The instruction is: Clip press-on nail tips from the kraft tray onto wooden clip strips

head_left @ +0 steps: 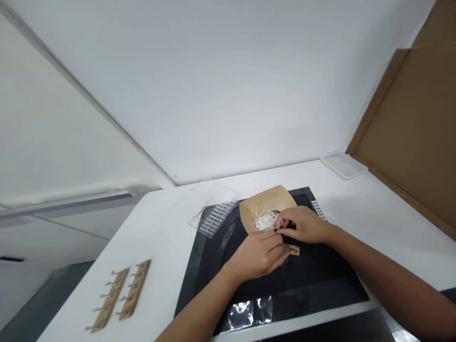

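Black material is seen first: a dark mat (327, 273) is laid on the white surface (160, 237), and some shiny clear packets (242, 314) are placed near its front edge. To the left, off the mat, two wooden hook racks (111, 300) are set side by side, with their metal hooks pointed leftward. Above the mat, the left hand (263, 254) is held with its fingers curled, and a short wooden piece (295, 250) with metal on it is partly covered by this hand. The fingertips of the right hand (301, 225) are brought together with those of the left, where a small dark item (275, 231) is seen; by which hand it is gripped, if by either, cannot be told. Judging from this, some fine fitting or sorting of small parts seems to be in hand, so steady fingertips and a precise alignment would be called for by the next move. Just behind the hands, white bits (264, 222) are gathered in a brown paper tray (254, 206). Further away, a translucent container (344, 166) is placed near the wall, beside brown cardboard (409, 123).
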Demonstrator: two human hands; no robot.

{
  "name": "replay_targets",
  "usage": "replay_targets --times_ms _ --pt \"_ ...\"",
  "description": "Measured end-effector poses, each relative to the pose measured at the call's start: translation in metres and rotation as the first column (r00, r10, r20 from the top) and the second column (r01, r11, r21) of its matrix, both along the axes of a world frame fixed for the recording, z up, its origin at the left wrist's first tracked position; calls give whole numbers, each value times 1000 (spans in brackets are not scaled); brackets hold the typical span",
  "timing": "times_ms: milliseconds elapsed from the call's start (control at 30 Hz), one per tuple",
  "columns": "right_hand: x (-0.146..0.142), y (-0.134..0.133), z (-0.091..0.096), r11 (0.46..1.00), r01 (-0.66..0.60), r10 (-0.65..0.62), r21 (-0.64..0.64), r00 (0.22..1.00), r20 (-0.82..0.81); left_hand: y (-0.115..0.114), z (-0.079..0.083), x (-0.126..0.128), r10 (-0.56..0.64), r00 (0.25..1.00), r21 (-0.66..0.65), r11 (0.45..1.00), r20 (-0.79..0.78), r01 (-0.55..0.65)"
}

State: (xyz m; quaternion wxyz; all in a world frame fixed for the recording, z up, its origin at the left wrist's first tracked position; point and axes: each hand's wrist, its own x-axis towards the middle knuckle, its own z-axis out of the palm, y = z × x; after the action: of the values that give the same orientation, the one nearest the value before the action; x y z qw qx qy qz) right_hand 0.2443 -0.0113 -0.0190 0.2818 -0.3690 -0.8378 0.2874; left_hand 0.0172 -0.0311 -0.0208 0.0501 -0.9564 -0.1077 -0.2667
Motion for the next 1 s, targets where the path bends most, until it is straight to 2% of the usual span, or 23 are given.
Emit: replay_targets --times_ms 667,1000 --pt "0 0 -4 1000 12 -14 23 998 67 0 -9 0 43 999 -39 998 -16 -43" --pt "-1 0 -3 1000 8 -11 28 996 91 -1 -7 2 58 998 -83 995 -13 -59"
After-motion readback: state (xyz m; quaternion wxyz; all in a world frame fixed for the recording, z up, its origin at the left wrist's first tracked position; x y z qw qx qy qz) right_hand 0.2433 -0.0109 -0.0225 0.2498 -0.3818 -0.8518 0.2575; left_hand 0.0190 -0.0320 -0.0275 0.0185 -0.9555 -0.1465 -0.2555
